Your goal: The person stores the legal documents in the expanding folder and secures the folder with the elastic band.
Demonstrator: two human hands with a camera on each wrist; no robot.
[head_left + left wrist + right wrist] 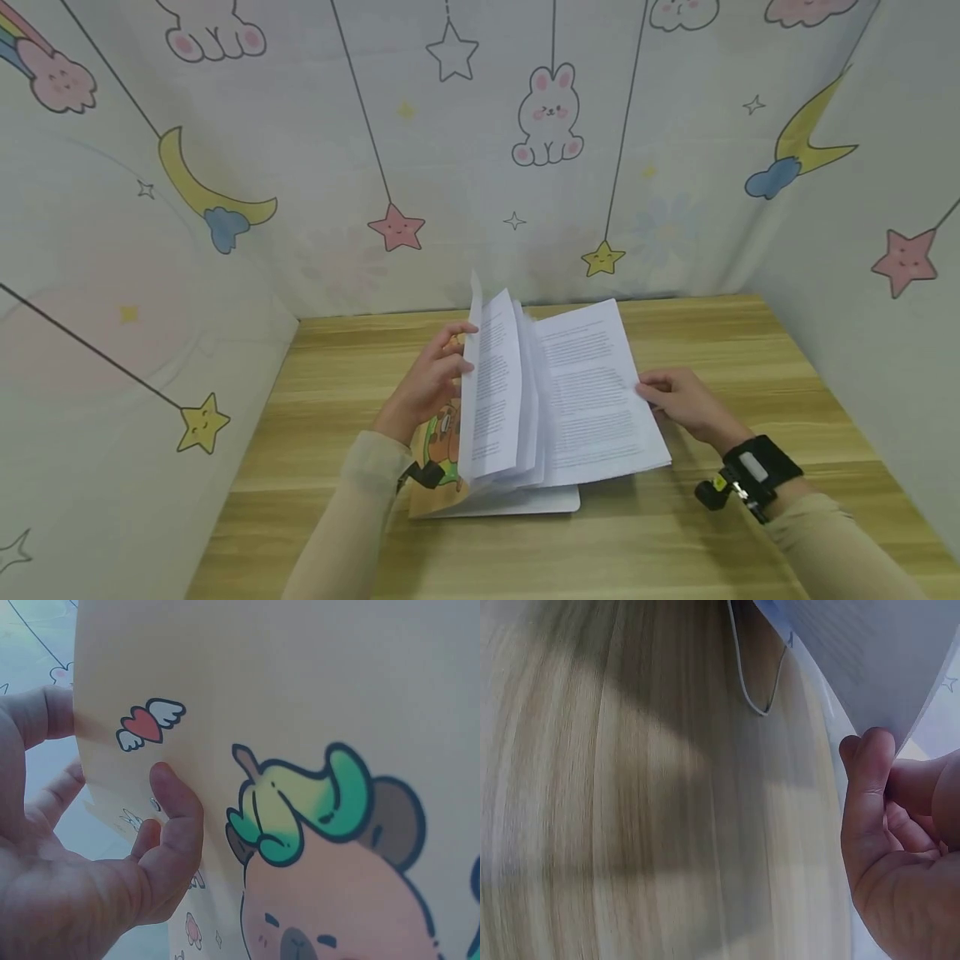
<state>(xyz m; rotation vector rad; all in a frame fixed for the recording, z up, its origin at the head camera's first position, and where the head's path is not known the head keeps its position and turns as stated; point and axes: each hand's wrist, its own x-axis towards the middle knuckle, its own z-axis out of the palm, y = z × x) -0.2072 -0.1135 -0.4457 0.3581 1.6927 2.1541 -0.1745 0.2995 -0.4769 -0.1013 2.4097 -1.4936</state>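
A folder with an orange cartoon cover (315, 690) stands partly open on the table, its lower white inside (551, 500) showing beneath printed sheets (588, 392). My left hand (427, 379) holds the raised cover at its left edge. In the left wrist view, the thumb side (176, 802) lies against the cartoon face while other fingers reach the edge. My right hand (686, 404) pinches the right edge of the printed sheets between thumb and finger. Several leaves stand fanned between the hands, slightly blurred. From the right wrist view, the pinched paper corner (889, 712) is lifted off the table.
The wood-grain table (750, 358) extends around the folder, bounded by a white patterned curtain (480, 150) at the back and sides. A thin pale loop (761, 712) hangs below the sheets in the right wrist view. Black camera straps (768, 471) sit at the wrists.
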